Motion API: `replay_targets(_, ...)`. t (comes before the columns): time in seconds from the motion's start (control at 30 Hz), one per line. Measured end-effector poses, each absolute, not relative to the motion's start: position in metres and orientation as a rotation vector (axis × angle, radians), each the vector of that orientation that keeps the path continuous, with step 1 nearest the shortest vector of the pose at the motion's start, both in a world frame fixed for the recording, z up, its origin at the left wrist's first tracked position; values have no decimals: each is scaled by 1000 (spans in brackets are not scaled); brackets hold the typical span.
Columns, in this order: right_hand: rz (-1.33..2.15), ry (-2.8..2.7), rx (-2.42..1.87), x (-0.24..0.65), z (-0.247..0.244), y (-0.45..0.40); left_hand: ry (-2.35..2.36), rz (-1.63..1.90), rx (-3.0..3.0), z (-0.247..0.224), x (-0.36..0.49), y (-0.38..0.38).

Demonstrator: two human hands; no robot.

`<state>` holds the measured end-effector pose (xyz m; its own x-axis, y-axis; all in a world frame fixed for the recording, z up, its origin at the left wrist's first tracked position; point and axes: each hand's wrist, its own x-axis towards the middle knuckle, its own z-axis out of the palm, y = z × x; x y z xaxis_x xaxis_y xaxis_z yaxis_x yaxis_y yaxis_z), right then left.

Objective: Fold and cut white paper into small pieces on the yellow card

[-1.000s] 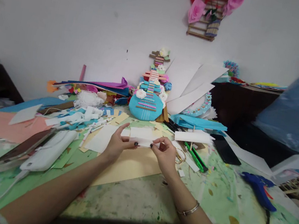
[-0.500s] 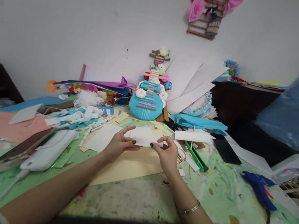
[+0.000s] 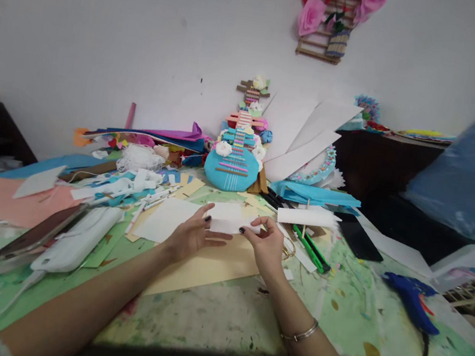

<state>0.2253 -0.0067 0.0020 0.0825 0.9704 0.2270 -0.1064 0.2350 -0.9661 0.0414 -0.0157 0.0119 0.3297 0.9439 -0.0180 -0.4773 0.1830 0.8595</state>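
White paper (image 3: 226, 225) is held up between the two hands over the middle of the table (image 3: 345, 323), nearer than a blue model guitar (image 3: 231, 177) that is set upright at the far side. The paper's right end is pinched by the fingers of the right hand (image 3: 266, 245); the left hand (image 3: 191, 235) is spread at the other end, and whether the paper is gripped or merely touched there cannot be told. A nearer strip seems to be folded from a farther panel, so the folding is judged to be begun but unfinished; nothing is seen joined to the paper, and the blue glue gun (image 3: 412, 300) is left lying at the right. Against the frame half a second before, the left thumb is shifted outward to the paper's edge and the fingers below it are straightened, while the right-hand pinch is kept nearly in place.
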Motion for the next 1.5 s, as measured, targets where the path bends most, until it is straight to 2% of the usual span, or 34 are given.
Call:
replay_targets(0.23, 1011, -1203, -968, 222, -4, -4, 939, 1351, 1095, 6, 51, -16)
replay_targets(1.27, 968, -1090, -948, 227, 1, -3, 1021, 1371, 1152, 8, 37, -9)
replay_targets(1.5, 978, -1010, -801, 230, 2, -1, 1055, 1342, 1117, 9, 32, -6)
